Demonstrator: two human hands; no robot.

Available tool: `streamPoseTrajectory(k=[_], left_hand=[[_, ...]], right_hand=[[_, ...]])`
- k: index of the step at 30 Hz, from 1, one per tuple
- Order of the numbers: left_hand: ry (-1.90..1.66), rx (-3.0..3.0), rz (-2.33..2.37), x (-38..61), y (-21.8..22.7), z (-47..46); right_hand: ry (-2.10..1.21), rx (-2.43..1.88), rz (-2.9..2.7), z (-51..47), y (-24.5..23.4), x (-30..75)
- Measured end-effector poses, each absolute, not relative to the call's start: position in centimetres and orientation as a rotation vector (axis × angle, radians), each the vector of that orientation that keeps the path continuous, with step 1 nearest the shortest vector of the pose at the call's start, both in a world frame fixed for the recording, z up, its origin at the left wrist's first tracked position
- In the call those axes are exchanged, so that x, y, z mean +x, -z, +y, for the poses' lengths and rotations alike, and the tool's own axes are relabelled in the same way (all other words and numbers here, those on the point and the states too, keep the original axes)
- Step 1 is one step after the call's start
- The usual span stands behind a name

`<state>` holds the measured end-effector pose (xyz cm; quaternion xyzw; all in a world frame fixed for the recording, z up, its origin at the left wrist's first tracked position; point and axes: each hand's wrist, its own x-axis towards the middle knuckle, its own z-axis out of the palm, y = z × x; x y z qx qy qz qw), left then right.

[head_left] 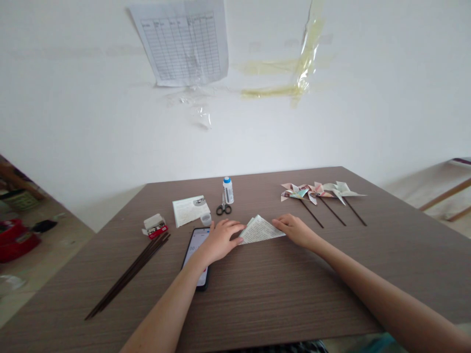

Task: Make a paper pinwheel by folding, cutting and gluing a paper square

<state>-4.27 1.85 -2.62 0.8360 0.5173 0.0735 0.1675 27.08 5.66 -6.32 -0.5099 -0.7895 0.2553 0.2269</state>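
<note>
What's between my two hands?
The folded paper, its left end by your left hand and its right end by your right hand, seen in the head view.

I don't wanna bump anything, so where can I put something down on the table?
On the table, there's room between the white bottle and the pinwheels, right of the pinwheels, and between the forearms in front of the folded paper. It's crowded around the left hand, with phone, cup and scissors close.

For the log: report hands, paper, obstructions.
Left hand and right hand at opposite ends of folded paper. Paper triangular. Phone nearby, partly hidden by left hand.
</note>
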Motion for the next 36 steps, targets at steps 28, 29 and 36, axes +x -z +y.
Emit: streamPoseTrajectory(k=[28,29,36], left_hand=[[-0.175,2.3,1.537,-3.5,2.1,1.6],[-0.175,2.293,1.535,-3.6,2.1,1.6],[-0.139,2.315,1.52,-3.7,1.8,1.6]], right_hand=[[-0.76,-1.35,-2.278,5.5,6.1,27.7],[-0.756,-1.359,-2.299,5.5,6.1,27.8],[-0.743,-1.323,-2.434,5.5,6.0,28.1]])
